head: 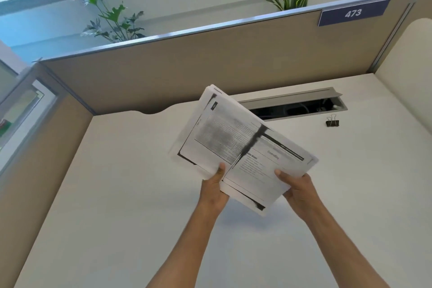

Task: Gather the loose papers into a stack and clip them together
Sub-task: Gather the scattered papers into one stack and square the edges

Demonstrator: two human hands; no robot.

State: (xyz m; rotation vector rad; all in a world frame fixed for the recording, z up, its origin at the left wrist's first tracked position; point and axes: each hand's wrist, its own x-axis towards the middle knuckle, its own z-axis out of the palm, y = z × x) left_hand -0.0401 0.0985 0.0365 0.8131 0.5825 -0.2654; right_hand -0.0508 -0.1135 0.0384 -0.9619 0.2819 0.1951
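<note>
left hand (pixel 214 190) + right hand (pixel 297 188) both clamped on paper stack (pixel 236 147), thumbs on top, held above desk (pixel 117 182). gathering looks done, edges prob. not squared. binder clip (pixel 332 121) untouched at 2 o'clock; clipping left.

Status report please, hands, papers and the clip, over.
Left hand and right hand both grip the paper stack, raised above the desk. Binder clip lies unused, far right. Nothing in the way.
</note>
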